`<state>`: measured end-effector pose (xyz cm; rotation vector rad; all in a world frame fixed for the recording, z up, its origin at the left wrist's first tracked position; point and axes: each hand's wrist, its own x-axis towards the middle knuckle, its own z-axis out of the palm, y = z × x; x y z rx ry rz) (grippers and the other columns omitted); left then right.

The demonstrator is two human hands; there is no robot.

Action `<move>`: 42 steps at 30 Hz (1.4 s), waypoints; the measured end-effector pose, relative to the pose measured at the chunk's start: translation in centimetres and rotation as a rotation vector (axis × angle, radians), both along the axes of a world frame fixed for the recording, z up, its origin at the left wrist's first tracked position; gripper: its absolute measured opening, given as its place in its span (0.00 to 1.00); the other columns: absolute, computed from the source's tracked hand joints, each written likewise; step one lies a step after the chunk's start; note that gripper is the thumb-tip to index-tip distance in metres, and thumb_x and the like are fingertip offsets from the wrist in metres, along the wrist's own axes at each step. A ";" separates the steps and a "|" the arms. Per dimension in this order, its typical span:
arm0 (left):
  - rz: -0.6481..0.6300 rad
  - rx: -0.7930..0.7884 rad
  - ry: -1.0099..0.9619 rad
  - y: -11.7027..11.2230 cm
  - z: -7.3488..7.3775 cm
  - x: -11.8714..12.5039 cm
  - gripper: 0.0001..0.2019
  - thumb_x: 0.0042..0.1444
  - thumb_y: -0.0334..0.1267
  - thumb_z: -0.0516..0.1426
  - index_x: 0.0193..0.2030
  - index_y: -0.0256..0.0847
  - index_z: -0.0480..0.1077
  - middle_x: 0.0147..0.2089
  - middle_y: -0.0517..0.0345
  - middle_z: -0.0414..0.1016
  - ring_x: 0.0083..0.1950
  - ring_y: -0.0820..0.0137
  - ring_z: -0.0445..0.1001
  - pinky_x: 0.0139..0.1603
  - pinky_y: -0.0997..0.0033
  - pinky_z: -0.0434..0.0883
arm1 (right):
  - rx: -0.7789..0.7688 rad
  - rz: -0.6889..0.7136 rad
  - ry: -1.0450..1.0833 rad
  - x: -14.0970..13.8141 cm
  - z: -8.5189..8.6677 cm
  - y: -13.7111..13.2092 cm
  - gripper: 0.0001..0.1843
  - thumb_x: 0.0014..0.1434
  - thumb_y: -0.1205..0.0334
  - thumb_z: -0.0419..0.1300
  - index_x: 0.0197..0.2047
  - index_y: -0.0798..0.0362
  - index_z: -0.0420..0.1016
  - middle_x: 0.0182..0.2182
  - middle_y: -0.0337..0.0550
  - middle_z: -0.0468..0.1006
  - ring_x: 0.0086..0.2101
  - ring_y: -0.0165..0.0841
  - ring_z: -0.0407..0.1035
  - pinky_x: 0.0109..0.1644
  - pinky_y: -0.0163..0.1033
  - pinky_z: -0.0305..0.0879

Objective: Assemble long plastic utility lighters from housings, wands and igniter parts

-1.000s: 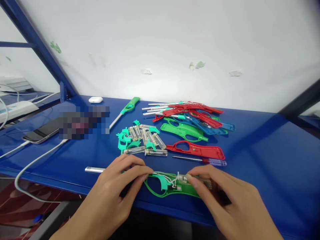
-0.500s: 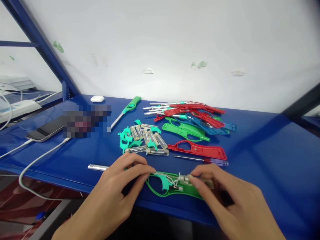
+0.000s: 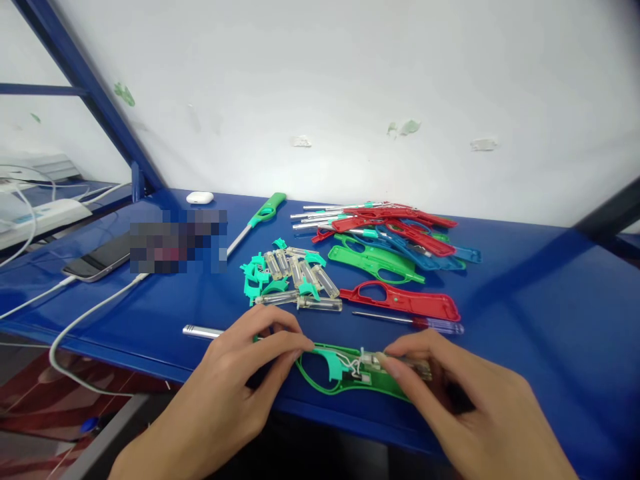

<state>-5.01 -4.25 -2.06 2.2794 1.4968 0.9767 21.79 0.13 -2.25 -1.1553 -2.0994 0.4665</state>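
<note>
A green half casing of a long-necked lighter lies open at the table's front edge, its metal tube pointing left. Inside it sit a teal trigger, white wires and a clear fuel tank. My left hand is closed, thumb and forefinger pinching at the casing's upper rim beside the trigger; exactly what lies between the tips is hidden. With thumb and fingers, my right hand grips the fuel tank over the casing's right end, covering part of both.
Behind my hands lie loose clear tanks and teal triggers, a red casing half and a screwdriver. Farther back are piled lighter parts and a green lighter. A cabled phone is at left.
The view has shifted a little, so things appear slightly farther right. More of the teal trigger's upper edge shows near my left fingertips. Both hands keep their grips.
</note>
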 end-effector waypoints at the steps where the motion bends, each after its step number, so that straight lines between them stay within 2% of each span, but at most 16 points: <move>1: 0.000 0.002 0.001 0.0 0.0 0.0 0.14 0.73 0.27 0.53 0.52 0.48 0.77 0.51 0.57 0.74 0.50 0.71 0.75 0.49 0.72 0.73 | 0.013 -0.006 0.005 0.0 0.0 0.0 0.13 0.72 0.50 0.60 0.38 0.44 0.79 0.23 0.29 0.79 0.18 0.27 0.72 0.23 0.28 0.69; 3: -0.003 0.012 0.010 0.0 0.1 0.1 0.13 0.73 0.27 0.53 0.52 0.47 0.76 0.51 0.56 0.73 0.50 0.71 0.75 0.50 0.72 0.73 | 0.050 -0.019 0.014 -0.1 0.1 0.0 0.14 0.72 0.49 0.59 0.37 0.44 0.80 0.24 0.30 0.80 0.19 0.27 0.73 0.23 0.28 0.70; 6: -0.017 0.051 0.026 -0.2 0.3 0.2 0.15 0.71 0.25 0.53 0.54 0.46 0.75 0.52 0.55 0.73 0.52 0.71 0.75 0.52 0.73 0.74 | 0.116 -0.024 -0.008 -0.1 0.2 0.1 0.16 0.73 0.48 0.58 0.36 0.44 0.81 0.31 0.34 0.84 0.24 0.28 0.78 0.27 0.29 0.74; 10: -0.028 0.089 0.060 -0.6 0.5 0.1 0.14 0.69 0.25 0.55 0.55 0.45 0.75 0.52 0.53 0.73 0.52 0.69 0.76 0.53 0.71 0.76 | 0.180 -0.046 -0.047 0.0 0.0 0.3 0.18 0.73 0.44 0.57 0.37 0.43 0.82 0.36 0.38 0.83 0.27 0.30 0.80 0.29 0.30 0.76; 14: -0.039 0.114 0.059 -0.6 0.4 0.1 0.12 0.69 0.26 0.57 0.52 0.44 0.76 0.51 0.53 0.74 0.50 0.69 0.76 0.50 0.71 0.77 | 0.171 -0.033 -0.044 0.0 -0.2 0.5 0.19 0.74 0.45 0.56 0.38 0.43 0.83 0.37 0.39 0.84 0.32 0.32 0.83 0.33 0.31 0.79; 20: -0.045 0.127 0.047 -0.5 0.5 0.3 0.13 0.68 0.24 0.56 0.53 0.43 0.76 0.50 0.53 0.74 0.50 0.70 0.76 0.51 0.72 0.76 | 0.139 -0.017 -0.035 0.0 -0.2 0.5 0.18 0.74 0.46 0.56 0.39 0.42 0.84 0.37 0.38 0.83 0.33 0.31 0.82 0.35 0.31 0.79; 27: -0.048 0.125 0.049 -0.4 0.6 0.3 0.13 0.68 0.23 0.55 0.51 0.42 0.76 0.49 0.52 0.75 0.49 0.69 0.76 0.49 0.71 0.77 | 0.139 -0.021 -0.025 -0.4 0.3 0.5 0.21 0.73 0.44 0.56 0.36 0.42 0.85 0.34 0.38 0.83 0.31 0.31 0.82 0.33 0.32 0.79; 32: -0.053 0.126 0.055 -0.5 0.6 0.3 0.12 0.68 0.23 0.56 0.51 0.41 0.76 0.49 0.52 0.75 0.50 0.69 0.76 0.51 0.71 0.76 | 0.159 -0.014 -0.033 -0.3 0.1 0.3 0.21 0.75 0.48 0.55 0.36 0.43 0.86 0.35 0.39 0.83 0.30 0.31 0.82 0.30 0.30 0.78; 35: -0.057 0.128 0.056 -0.5 0.6 0.3 0.13 0.68 0.23 0.55 0.51 0.42 0.75 0.50 0.53 0.75 0.50 0.70 0.76 0.51 0.71 0.76 | 0.166 -0.007 -0.041 -0.3 -0.1 0.2 0.19 0.74 0.51 0.56 0.36 0.43 0.86 0.36 0.39 0.83 0.31 0.30 0.82 0.31 0.30 0.78; 39: -0.053 0.130 0.071 -0.5 0.3 0.2 0.14 0.68 0.23 0.55 0.53 0.44 0.74 0.51 0.54 0.75 0.51 0.69 0.75 0.52 0.71 0.76 | 0.170 -0.020 -0.034 -0.4 -0.3 0.1 0.11 0.72 0.53 0.59 0.43 0.41 0.85 0.38 0.36 0.84 0.34 0.31 0.83 0.35 0.31 0.79; 42: -0.013 0.129 0.142 -0.6 0.2 0.3 0.15 0.69 0.26 0.56 0.58 0.46 0.72 0.54 0.53 0.74 0.54 0.67 0.75 0.57 0.67 0.76 | 0.157 -0.015 -0.035 -0.4 -0.3 0.1 0.10 0.72 0.54 0.60 0.43 0.41 0.84 0.37 0.35 0.84 0.34 0.30 0.83 0.35 0.30 0.79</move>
